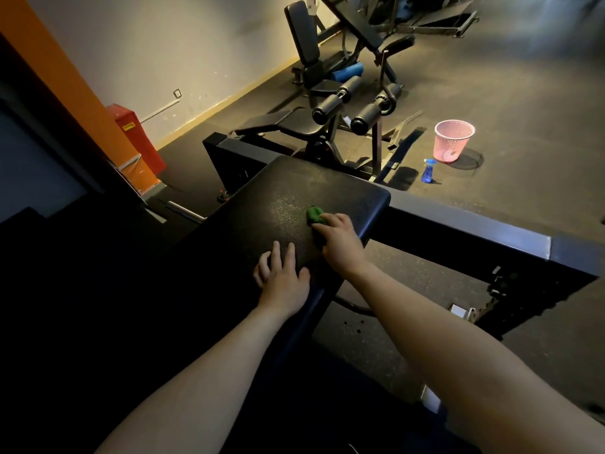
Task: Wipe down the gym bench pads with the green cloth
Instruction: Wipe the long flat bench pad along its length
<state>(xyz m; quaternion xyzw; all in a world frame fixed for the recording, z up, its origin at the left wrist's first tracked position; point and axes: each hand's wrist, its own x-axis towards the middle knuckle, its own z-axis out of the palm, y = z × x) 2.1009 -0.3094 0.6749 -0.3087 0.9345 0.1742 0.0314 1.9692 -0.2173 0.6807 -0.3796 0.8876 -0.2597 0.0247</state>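
Note:
A black padded gym bench pad [262, 208] runs from the lower left up to a rounded end at the middle of the view. My right hand [340, 242] grips a bunched green cloth [314, 214] and holds it against the pad near its far right end; only part of the cloth shows past my fingers. My left hand [283, 278] lies flat on the pad just beside and nearer than the right, with its fingers spread and holding nothing.
A dark steel frame beam [458, 227] crosses behind the pad. On the floor beyond it stand a blue spray bottle [427, 172] and a pink mesh basket [453, 140]. Another bench with roller pads [327, 116] stands further back. A red box [137, 136] sits by the left wall.

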